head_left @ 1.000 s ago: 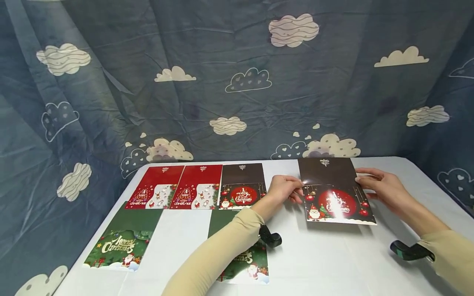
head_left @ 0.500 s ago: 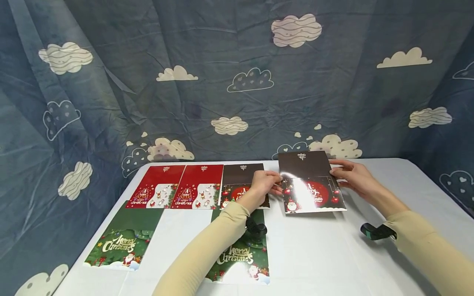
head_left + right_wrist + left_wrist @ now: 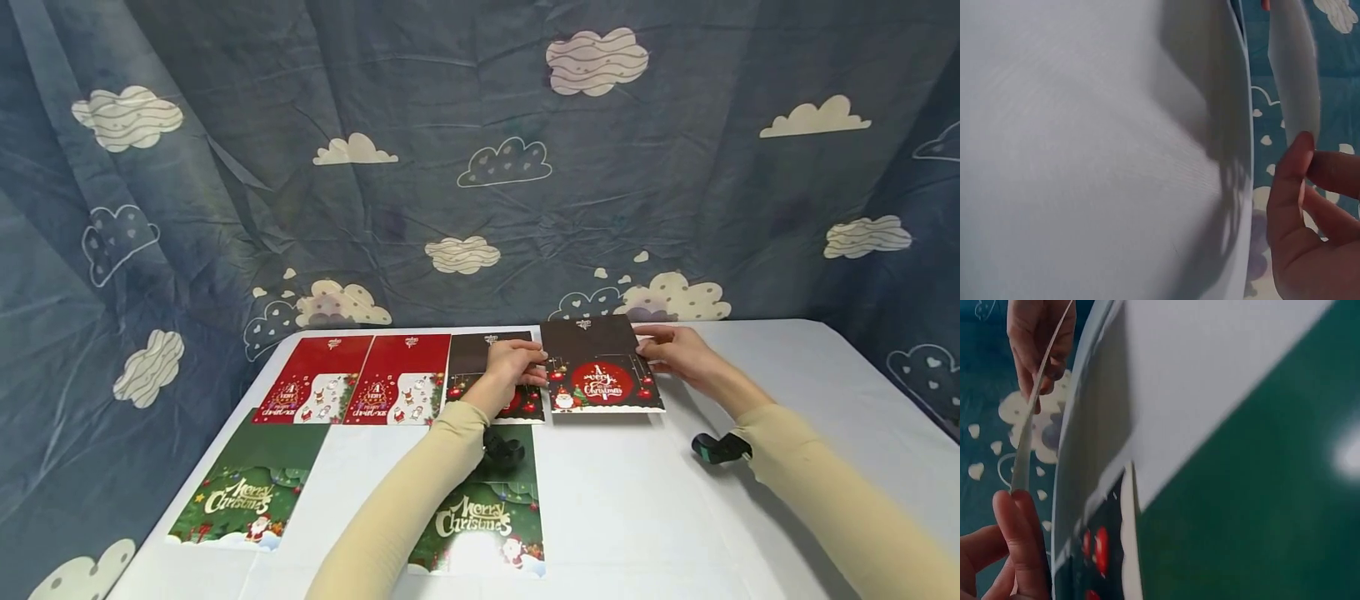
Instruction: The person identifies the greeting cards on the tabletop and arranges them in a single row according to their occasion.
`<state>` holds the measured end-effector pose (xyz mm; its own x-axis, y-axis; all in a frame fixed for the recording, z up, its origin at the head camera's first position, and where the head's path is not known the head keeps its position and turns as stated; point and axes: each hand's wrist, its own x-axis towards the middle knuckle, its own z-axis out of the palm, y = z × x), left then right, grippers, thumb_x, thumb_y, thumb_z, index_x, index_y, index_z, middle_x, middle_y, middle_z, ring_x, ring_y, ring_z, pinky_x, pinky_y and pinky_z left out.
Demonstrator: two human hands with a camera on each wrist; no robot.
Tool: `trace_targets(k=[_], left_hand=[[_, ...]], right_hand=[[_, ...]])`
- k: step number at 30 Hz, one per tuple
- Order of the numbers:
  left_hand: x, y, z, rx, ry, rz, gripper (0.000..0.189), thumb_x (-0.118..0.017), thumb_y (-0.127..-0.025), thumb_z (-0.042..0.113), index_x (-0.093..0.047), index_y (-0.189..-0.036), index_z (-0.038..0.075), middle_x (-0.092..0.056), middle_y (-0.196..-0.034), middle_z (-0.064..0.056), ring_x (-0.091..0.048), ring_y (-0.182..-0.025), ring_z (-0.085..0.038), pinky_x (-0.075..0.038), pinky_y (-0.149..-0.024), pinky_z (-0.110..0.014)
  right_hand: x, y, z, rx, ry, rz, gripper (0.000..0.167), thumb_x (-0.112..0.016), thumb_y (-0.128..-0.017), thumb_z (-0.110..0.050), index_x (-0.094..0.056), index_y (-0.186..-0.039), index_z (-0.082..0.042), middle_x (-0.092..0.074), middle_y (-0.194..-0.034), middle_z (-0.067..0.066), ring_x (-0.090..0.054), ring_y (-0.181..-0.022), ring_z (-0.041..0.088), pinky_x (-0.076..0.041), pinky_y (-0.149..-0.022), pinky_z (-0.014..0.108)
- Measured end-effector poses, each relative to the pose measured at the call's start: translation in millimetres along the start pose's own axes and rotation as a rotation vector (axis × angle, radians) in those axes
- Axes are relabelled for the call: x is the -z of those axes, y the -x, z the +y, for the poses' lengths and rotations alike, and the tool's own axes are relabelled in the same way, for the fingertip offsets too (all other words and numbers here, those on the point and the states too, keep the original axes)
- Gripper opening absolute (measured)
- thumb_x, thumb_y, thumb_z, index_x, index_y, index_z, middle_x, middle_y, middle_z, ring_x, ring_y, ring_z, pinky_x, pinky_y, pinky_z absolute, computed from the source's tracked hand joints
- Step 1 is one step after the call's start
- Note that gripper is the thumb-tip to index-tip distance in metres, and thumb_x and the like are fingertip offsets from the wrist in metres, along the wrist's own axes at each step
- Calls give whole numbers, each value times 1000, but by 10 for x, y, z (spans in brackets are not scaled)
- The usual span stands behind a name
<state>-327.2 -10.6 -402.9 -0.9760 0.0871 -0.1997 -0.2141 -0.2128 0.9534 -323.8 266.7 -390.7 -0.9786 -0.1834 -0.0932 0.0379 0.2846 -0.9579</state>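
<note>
Between the left hand (image 3: 513, 367) and right hand (image 3: 678, 354) there's a dark Christmas card (image 3: 600, 367), both hands pinching its side edges, held just above the tabletop (image 3: 660, 517). Partly hidden behind the left hand lies a matching dark card (image 3: 468, 354), with two red cards (image 3: 401, 358) left of that. One green card (image 3: 480, 517) sits below the left hand, and another green one (image 3: 240, 492) is well off to its left.

Dark Christmas card (image 3: 602, 365) with red-and-white print, aloft above the table (image 3: 630, 508)
</note>
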Motion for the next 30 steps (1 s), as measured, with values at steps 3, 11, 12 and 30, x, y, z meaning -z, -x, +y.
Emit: trace_targets(k=[3,11,12,30], left_hand=[[55,-30,-25,25,-5,-1,28,-64,-86,-11,-64,-114,-14,-65,-77,-12,-58,-43,-13,-53,-45,-23],[98,-21,19,16,-38,-4,29,-64,-88,-10,-61,-116,-17,-67,-87,-21,-61,-45,-15,-56,-47,-26],[95,-23,24,14,-52,-7,29,-63,-88,-10,-60,-116,-17,-66,-87,-23,-60,-44,-14,-56,-48,-25],[-81,37,44,26,-105,-22,36,-46,-97,6,-52,-126,-15,-60,-118,-31,-61,-85,-27,-52,-92,-40]], right_hand=[[-37,-32,24,-20,24,-16,54,-52,-98,-2,-31,-144,17,-65,-107,9,-61,-80,4,-56,-73,24],[-94,-138,31,-30,162,23,50,-56,-96,-4,-41,-140,15,-59,-117,23,-57,-81,6,-55,-71,22],[-101,-152,33,-36,174,27,50,-56,-95,-4,-42,-139,15,-59,-116,22,-57,-80,7,-55,-70,23],[-74,-208,94,-118,301,95,45,-46,-99,-7,-43,-138,16,-55,-121,29,-56,-93,25,-55,-72,28]])
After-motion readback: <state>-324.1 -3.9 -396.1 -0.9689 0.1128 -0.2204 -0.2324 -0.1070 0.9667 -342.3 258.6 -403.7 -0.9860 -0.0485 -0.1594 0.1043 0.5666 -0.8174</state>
